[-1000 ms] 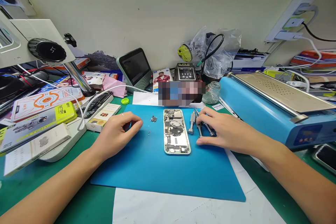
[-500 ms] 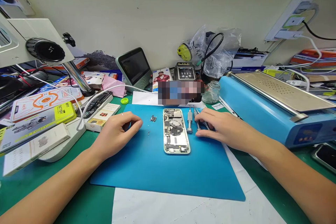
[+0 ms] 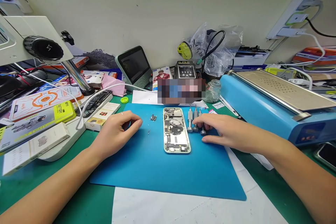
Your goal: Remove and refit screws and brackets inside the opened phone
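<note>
A phone with its back off (image 3: 177,140) lies on the blue mat (image 3: 162,175), its inner parts showing. To its right, three small screwdrivers (image 3: 190,121) stand side by side, tips pointing away from me. My right hand (image 3: 216,126) reaches over the rightmost screwdriver (image 3: 203,131); its fingertips touch the handles, thumb spread apart from them, gripping none. My left hand (image 3: 126,126) rests on the mat's left side, fingers curled in toward the thumb, with nothing seen inside. Between that hand and the phone lie a small dark part (image 3: 153,117) and tiny pieces (image 3: 148,131).
A blue machine with a metal plate (image 3: 267,108) stands at the right. Boxes (image 3: 47,99) and a microscope stand (image 3: 77,77) crowd the left. Behind the mat are a small screen (image 3: 133,64), a glass jar (image 3: 213,91) and a green cap (image 3: 124,100).
My right hand has shifted slightly right, uncovering more of the middle screwdriver, which now lies straighter alongside the first. My left hand and the phone stay put.
</note>
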The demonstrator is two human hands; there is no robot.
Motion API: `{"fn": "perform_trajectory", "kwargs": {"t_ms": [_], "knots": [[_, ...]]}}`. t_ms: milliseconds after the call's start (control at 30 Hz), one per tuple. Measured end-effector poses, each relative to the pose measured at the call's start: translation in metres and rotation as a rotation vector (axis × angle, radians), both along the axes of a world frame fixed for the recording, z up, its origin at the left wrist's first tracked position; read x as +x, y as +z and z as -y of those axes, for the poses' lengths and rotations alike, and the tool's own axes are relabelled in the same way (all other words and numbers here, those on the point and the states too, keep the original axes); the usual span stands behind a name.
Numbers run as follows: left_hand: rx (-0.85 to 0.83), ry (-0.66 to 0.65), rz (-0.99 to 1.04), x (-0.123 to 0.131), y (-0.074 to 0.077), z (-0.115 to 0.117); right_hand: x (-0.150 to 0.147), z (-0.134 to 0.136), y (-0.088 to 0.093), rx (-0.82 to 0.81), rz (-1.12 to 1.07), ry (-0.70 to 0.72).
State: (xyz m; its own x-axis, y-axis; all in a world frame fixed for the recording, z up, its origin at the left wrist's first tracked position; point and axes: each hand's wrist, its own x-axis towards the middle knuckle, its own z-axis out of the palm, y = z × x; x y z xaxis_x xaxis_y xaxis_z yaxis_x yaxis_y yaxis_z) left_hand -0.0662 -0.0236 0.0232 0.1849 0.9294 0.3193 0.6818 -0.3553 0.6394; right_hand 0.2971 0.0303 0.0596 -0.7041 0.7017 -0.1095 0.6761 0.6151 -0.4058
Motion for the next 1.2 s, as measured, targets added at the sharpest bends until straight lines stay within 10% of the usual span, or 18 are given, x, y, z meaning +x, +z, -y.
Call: {"fn": "perform_trajectory", "kwargs": {"t_ms": [1200], "knots": [[-0.005, 0.003, -0.017, -0.001, -0.001, 0.001, -0.012, 0.004, -0.005, 0.311, -0.326, 0.072]]}}
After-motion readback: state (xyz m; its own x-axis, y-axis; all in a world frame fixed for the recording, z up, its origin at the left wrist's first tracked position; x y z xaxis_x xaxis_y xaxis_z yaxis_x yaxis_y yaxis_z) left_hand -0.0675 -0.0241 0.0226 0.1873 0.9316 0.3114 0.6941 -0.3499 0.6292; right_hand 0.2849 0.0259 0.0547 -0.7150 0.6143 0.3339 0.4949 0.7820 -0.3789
